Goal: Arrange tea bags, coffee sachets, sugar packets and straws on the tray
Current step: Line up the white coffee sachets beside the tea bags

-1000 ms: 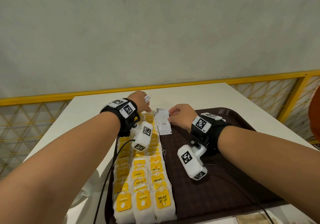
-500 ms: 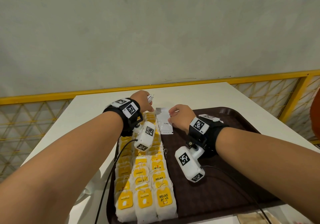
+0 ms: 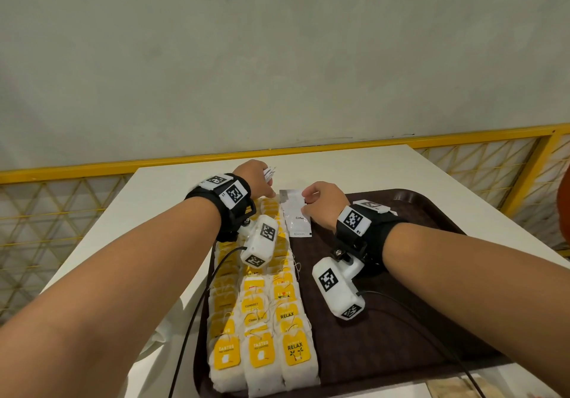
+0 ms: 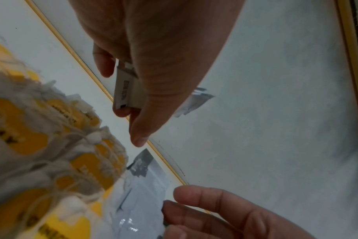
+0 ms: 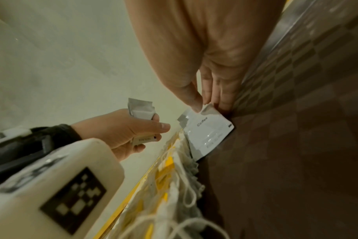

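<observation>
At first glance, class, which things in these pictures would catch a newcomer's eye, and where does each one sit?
Three long rows of yellow-tagged tea bags fill the left side of the dark brown tray. At its far end the right hand pinches a white coffee sachet lying beside the rows. The left hand grips a stack of sachets above the white table.

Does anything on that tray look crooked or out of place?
Nothing much stands out. The tea bags lie in tidy rows at the tray's left side, and the one coffee sachet lies flat beside them, its far corner pinched by the right hand.
</observation>
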`<action>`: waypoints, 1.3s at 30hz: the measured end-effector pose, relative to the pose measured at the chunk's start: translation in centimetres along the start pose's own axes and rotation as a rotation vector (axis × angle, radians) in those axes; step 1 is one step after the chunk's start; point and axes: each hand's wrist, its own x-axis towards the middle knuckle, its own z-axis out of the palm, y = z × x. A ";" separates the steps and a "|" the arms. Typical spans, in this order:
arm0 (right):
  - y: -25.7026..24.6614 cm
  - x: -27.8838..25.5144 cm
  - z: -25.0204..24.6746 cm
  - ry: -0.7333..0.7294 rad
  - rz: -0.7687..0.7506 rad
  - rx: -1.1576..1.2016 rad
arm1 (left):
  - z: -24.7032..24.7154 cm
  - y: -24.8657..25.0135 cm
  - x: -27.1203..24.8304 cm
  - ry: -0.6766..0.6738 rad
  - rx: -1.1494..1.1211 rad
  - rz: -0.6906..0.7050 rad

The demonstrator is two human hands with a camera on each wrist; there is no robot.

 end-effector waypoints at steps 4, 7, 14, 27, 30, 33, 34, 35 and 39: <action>0.0 -0.1 -0.2 0.020 0.024 -0.028 | -0.1 -0.1 -0.1 0.002 -0.012 0.003; 0.1 0.0 -0.3 0.006 0.060 -0.039 | 0.0 -0.2 0.0 0.005 -0.019 -0.004; 0.3 0.1 -0.6 -0.029 0.037 -0.026 | 0.2 -0.4 0.1 0.000 -0.020 -0.004; 0.5 -0.2 -0.6 0.018 0.026 0.031 | 0.5 0.7 1.7 0.016 -0.093 0.038; 0.4 -0.4 -0.9 0.014 0.016 0.023 | 0.9 1.4 2.1 0.005 -0.082 0.065; 0.3 -0.5 -0.9 0.011 0.009 0.029 | 1.4 1.7 2.5 -0.014 -0.015 0.063; 0.2 -0.5 -0.8 0.014 0.008 0.033 | 1.6 1.7 2.7 -0.016 0.009 0.059; 0.3 -0.4 -0.8 0.016 0.007 0.035 | 1.7 1.7 2.7 -0.021 0.028 0.053; 0.3 -0.2 -0.9 0.004 0.001 0.025 | 1.9 1.5 2.7 -0.027 0.074 0.031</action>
